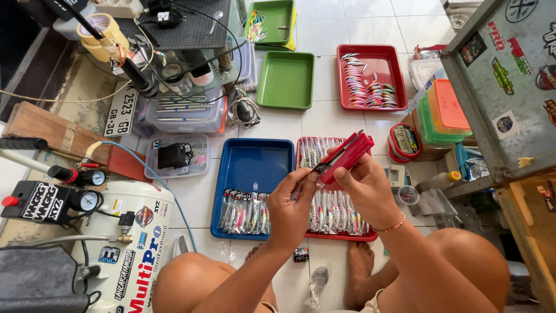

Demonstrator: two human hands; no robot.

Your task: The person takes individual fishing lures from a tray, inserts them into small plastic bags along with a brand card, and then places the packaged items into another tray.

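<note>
Left hand (291, 204) pinched on a packaged lure (305, 181), tip inside red stapler (346, 156) clamped in right-hand (365, 188) grip.

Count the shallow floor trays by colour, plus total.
Green trays: 2
Red trays: 2
Blue tray: 1
Total: 5

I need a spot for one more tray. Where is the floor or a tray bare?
The upper half of the blue tray is bare, and the green tray is empty. White tiles between them lie free. The red tray and clear boxes are crowded.
</note>
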